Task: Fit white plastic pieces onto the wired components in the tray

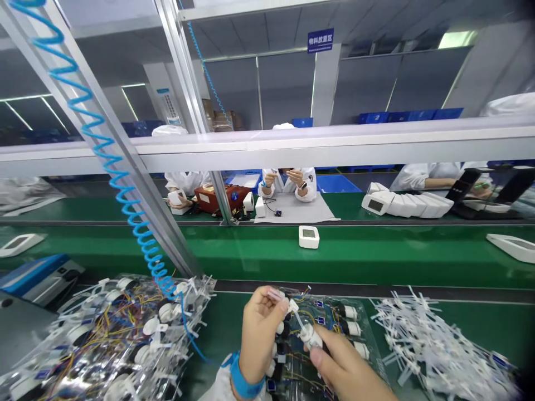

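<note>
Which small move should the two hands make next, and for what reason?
Probably, the right hand should steady the cylinder before the left hand moves: the left pinches the strip, whose lower end seems to reach the cylinder's top, so a loose hold could let it tilt.

Room above green belt (251, 253), coiled hose (144, 236) leftward

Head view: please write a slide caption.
Left hand pinches a translucent plastic piece; right hand holds a white cylindrical part.
</note>
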The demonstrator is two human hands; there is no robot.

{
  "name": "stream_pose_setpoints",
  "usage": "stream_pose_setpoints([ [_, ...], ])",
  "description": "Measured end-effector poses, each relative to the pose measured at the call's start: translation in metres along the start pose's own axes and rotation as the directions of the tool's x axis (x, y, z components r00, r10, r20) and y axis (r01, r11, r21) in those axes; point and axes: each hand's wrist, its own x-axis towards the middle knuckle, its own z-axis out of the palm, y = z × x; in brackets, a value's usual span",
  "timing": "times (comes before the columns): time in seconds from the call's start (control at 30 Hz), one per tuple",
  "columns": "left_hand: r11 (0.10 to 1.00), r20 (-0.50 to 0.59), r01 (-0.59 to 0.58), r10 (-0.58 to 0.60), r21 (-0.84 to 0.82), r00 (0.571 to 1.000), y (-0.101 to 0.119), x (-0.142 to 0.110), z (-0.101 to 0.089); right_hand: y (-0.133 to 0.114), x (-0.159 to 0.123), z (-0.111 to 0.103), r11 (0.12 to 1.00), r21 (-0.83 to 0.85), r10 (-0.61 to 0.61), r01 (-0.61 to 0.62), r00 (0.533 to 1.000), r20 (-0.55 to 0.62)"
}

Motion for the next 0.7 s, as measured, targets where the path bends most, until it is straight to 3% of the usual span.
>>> stream_pose_setpoints([
  [0.07, 0.988, -0.02, -0.094, 0.097, 0.119, 0.995, 0.0, 0.0, -0.003, -0.002, 0.001, 0.002, 1.0, -0.005, -0.005, 0.005, 1.0, 0.005],
  [0.13, 0.928, 0.015, -0.272, 0.278, 0.255, 0.961, 0.001, 0.001, -0.008, -0.007, 0.002, 0.002, 1.0, 0.011, -0.028, 0.028, 1.0, 0.006],
  [0.23, 0.724, 0.19, -0.557, 0.529, 0.407, 0.827, 0.003, 0.003, -0.016, -0.018, 0.005, -0.001, 0.995, 0.049, -0.087, 0.086, 0.996, 0.027],
  [0.3, 0.598, 0.32, -0.688, 0.612, 0.411, 0.723, 0.005, 0.005, -0.022, -0.022, 0.006, -0.004, 0.992, 0.062, -0.115, 0.113, 0.993, 0.028],
  [0.4, 0.511, 0.467, -0.785, 0.631, 0.349, 0.619, 0.007, 0.008, -0.027, -0.021, 0.006, -0.007, 0.993, 0.056, -0.11, 0.108, 0.994, 0.03],
  [0.53, 0.52, 0.616, -0.801, 0.536, 0.297, 0.577, 0.008, 0.01, -0.022, -0.014, 0.004, -0.006, 0.998, 0.023, -0.066, 0.065, 0.997, 0.031],
  [0.63, 0.545, 0.642, -0.8, 0.525, 0.252, 0.559, 0.007, 0.008, -0.015, -0.013, 0.003, -0.006, 0.998, 0.019, -0.063, 0.063, 0.998, 0.027],
  [0.7, 0.564, 0.631, -0.786, 0.519, 0.254, 0.577, 0.005, 0.005, -0.012, -0.014, 0.005, -0.007, 0.996, 0.025, -0.086, 0.085, 0.996, 0.035],
])
